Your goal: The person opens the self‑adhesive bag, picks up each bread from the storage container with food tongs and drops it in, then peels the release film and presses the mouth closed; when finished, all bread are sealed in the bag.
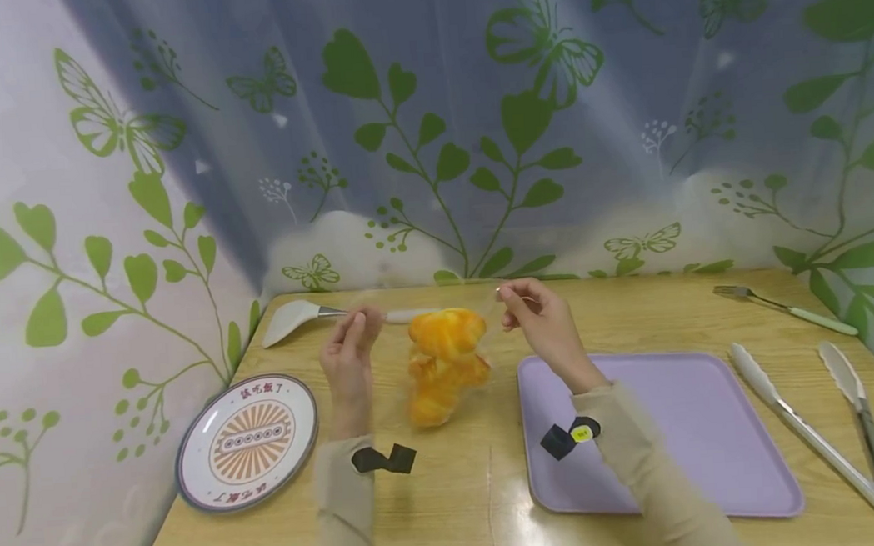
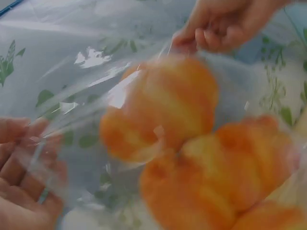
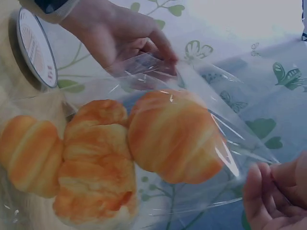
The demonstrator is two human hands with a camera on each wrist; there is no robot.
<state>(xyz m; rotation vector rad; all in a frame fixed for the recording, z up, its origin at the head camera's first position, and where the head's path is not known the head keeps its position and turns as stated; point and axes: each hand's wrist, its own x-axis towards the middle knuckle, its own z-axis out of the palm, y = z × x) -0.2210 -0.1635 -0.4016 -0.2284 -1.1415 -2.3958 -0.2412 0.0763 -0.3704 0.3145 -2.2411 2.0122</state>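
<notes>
A clear plastic bag (image 3: 240,143) with several golden-brown bread pieces (image 1: 446,332) inside hangs above the table, between the two hands. My left hand (image 1: 350,358) pinches one side of the bag's upper edge between thumb and fingers. On the other side, my right hand (image 1: 543,318) pinches the opposite part of that edge. The film is stretched between them. In the right wrist view, a round bread (image 3: 175,136), a long flaky bread (image 3: 98,163) and a ridged roll (image 3: 31,155) show through the plastic.
A white plate (image 1: 306,415) with a printed pattern lies left. Behind the left hand is a white spatula-like utensil (image 1: 290,319). A purple tray (image 1: 687,425) sits right, with metal tongs (image 1: 807,434) beside it and a fork (image 1: 792,311) farther back. A patterned curtain (image 1: 429,140) backs the wooden table (image 1: 451,506).
</notes>
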